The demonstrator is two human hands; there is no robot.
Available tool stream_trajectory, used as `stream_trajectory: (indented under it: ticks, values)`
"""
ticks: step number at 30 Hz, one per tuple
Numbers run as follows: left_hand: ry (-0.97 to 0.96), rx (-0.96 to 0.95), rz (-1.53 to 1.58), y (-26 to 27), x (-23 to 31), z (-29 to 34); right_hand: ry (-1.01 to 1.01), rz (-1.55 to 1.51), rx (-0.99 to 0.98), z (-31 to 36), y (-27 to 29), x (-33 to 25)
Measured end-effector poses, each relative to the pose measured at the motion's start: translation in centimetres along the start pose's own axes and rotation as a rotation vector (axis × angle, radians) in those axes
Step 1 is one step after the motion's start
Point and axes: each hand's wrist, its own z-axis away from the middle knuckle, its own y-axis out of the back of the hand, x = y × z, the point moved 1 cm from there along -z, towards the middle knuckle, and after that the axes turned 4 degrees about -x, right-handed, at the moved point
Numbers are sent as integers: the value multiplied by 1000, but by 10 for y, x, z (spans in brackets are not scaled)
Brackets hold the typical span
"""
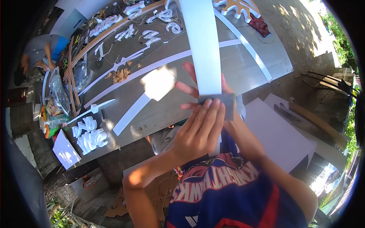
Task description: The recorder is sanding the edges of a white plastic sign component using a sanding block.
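A long white strip (203, 49), wide and flat, runs from the top of the view down toward my chest. My right hand (227, 85) cradles it from below, the thumb at its right edge and the spread fingers showing past its left edge. The palm is hidden under the strip. On top, my left hand (199, 129) presses a dark grey rectangular sheet that looks like sandpaper (228, 107) across the strip, its fingers lying together on the sheet. The strip's near end is mostly hidden behind my hands.
A grey metal table (167, 117) carries white curved strips (131, 116), white shaped letters (91, 138) and dry leaves (121, 75). A red-and-black glove (259, 26) lies at its far right. Another person (42, 49) bends at the far left. White sheets (275, 133) lie to the right.
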Motion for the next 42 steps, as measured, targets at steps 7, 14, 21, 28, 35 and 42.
stream_trajectory:
  ticks: [7, 14, 21, 28, 35, 42]
  values:
    - [48, -88, 234, -23, 19, 49, -64, 353, -48, 0, 5, -8]
    - [139, 196, 159, -15, -17, -5, 15, 117, 173, 5, 9, 6]
    - [43, 476, 44, 1, -59, -61, 13, -70, 60, 19, 2, 14]
    - [105, 69, 33, -30, 3, 10, -51, 212, 216, 13, 20, -3]
    - [244, -33, 155, -57, 22, 34, 48, 192, 143, -4, 19, -12]
    - [227, 51, 267, -42, -4, -17, 111, 0, 8, -37, 2, -25]
